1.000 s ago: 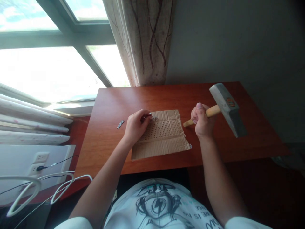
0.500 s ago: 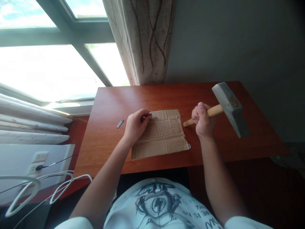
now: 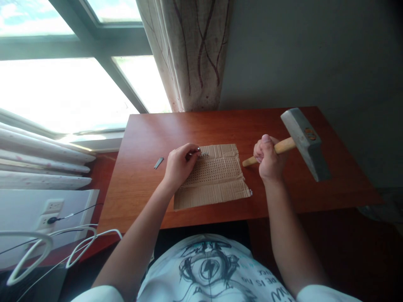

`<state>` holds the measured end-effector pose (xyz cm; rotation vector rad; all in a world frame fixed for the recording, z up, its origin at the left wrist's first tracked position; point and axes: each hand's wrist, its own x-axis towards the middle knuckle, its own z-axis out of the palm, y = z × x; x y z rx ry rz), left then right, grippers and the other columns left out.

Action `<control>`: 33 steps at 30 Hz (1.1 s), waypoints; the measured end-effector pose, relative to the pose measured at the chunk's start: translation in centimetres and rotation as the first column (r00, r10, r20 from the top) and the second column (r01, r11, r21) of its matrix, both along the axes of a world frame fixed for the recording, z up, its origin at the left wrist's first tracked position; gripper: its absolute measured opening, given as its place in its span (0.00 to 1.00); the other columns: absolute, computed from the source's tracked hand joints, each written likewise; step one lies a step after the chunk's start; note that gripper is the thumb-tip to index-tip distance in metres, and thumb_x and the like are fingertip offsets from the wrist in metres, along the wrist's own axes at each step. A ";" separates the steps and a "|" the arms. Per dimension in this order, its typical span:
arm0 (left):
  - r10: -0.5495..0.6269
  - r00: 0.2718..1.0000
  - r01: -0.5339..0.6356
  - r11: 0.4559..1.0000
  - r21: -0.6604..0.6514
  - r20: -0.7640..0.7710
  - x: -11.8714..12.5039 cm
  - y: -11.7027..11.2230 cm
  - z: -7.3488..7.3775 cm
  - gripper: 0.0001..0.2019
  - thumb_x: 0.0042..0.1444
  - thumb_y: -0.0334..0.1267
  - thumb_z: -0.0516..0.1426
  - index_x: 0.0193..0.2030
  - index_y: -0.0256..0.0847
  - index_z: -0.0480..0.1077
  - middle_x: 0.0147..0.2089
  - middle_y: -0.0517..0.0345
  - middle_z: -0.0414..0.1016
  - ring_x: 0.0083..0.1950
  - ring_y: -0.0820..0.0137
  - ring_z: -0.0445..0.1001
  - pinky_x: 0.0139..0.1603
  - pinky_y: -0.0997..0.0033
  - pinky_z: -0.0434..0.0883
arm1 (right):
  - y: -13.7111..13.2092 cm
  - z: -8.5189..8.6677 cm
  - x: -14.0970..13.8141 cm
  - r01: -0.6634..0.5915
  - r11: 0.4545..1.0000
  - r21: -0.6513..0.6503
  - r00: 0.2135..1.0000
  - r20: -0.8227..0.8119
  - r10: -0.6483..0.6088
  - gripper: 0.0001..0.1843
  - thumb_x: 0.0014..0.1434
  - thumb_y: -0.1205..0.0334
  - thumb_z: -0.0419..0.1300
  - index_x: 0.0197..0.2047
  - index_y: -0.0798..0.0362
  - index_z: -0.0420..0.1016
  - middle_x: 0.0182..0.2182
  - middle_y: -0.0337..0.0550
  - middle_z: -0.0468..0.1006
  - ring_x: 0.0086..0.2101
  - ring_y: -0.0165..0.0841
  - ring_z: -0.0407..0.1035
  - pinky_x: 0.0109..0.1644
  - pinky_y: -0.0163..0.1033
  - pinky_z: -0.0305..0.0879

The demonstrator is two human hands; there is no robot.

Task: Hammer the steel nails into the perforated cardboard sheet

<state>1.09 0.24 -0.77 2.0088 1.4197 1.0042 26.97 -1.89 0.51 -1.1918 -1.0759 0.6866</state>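
Pinching a shiny silver nail [image 3: 198,149] (mostly hidden), the left hand [image 3: 182,162] is at the brown corrugated cardboard [image 3: 210,195], far left corner. Hole rows fill its middle, not its near strip; loose grey nails [image 3: 159,163] seem unused. The right hand [image 3: 269,156] clenches a grey-headed, wooden-handled hammer [image 3: 302,142] above the reddish wooden surface [image 3: 252,126], handle roughly along the far edge, head towards the right edge.

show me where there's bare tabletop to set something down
Bare tabletop lies between the cardboard and the tabletop's far edge, and between the loose metal pins and the left edge. It's crowded around the left grip over the cardboard's left side, and at right, where the right grip holds the hammer.
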 end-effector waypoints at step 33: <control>-0.024 0.997 0.027 0.998 0.053 -0.070 0.0 -0.2 -0.3 0.04 0.59 0.32 0.60 0.38 0.43 0.75 0.36 0.57 0.80 0.36 0.67 0.75 0.38 0.68 0.69 | -0.8 5.8 -3.4 -0.266 0.882 -0.388 0.501 0.727 0.470 0.17 0.69 0.51 0.56 0.30 0.50 0.62 0.22 0.34 0.65 0.24 0.28 0.58 0.31 0.38 0.47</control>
